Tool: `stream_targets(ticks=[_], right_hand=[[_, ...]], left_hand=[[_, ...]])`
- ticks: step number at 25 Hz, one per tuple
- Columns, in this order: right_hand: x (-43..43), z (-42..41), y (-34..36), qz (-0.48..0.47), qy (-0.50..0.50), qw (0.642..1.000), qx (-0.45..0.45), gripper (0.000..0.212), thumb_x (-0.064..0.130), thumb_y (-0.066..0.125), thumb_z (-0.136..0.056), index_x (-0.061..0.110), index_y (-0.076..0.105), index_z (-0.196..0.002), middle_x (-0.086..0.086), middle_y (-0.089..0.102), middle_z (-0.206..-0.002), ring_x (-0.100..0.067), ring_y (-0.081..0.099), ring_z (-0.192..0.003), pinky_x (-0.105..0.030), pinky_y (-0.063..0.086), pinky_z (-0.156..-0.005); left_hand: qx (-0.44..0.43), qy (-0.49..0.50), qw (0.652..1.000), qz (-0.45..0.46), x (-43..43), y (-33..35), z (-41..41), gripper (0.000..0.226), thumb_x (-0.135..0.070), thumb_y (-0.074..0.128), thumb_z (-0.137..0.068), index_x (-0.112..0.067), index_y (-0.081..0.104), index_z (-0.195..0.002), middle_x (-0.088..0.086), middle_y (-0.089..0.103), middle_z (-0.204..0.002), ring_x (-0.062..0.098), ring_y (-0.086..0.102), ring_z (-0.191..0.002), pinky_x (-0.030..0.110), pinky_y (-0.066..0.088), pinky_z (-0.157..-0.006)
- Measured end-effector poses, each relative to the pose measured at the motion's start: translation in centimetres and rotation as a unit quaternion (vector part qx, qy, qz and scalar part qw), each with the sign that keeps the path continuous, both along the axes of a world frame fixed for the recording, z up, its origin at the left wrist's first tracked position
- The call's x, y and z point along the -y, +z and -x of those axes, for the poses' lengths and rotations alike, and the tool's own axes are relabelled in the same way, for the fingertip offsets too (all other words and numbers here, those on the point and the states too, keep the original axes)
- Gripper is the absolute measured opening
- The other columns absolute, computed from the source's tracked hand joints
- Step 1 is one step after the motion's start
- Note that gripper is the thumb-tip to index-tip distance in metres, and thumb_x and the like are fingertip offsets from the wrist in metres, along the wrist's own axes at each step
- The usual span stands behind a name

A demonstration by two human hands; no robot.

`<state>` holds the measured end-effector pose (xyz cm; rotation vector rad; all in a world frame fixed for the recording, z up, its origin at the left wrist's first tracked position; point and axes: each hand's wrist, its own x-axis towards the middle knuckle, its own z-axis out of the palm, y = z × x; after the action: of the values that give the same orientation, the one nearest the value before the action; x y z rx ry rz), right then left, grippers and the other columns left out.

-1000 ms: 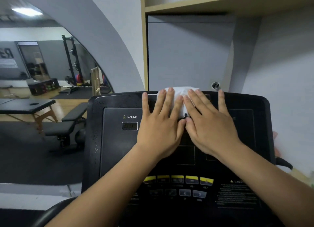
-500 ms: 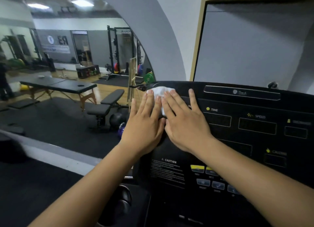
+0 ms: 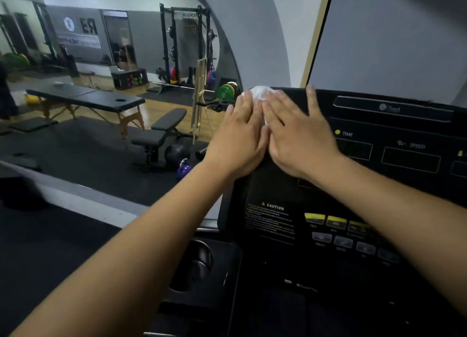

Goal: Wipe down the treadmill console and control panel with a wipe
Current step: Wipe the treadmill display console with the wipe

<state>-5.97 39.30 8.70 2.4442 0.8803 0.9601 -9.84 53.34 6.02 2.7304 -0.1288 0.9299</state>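
Pressing down side by side, the left hand (image 3: 238, 142) and the right hand (image 3: 300, 139) cover the crumpled white wipe (image 3: 260, 93), which lies at the top left corner of the black plastic treadmill console (image 3: 273, 185). Each grip is spread flat, fingers straight, clasping nothing; I judge that flat palms spread pressure for wiping this edge.
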Motion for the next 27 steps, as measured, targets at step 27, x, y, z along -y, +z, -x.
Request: stream_targets(ticks=[27], right_hand=[[2.7, 8.4, -15.4, 0.030, 0.157, 0.984, -0.074, 0.070, 0.034, 0.042, -0.082, 0.000, 0.036, -0.144, -0.014, 0.033, -0.154, -0.028, 0.017, -0.147, -0.062, 0.011, -0.114]], left_hand=[[-0.013, -0.044, 0.998, 0.036, 1.4, -16.1, 10.9, 0.059, -0.027, 0.033, -0.097, -0.002, 0.030, -0.150, 0.018, 0.022, -0.159, 0.027, 0.012, -0.150, 0.044, 0.022, -0.118]])
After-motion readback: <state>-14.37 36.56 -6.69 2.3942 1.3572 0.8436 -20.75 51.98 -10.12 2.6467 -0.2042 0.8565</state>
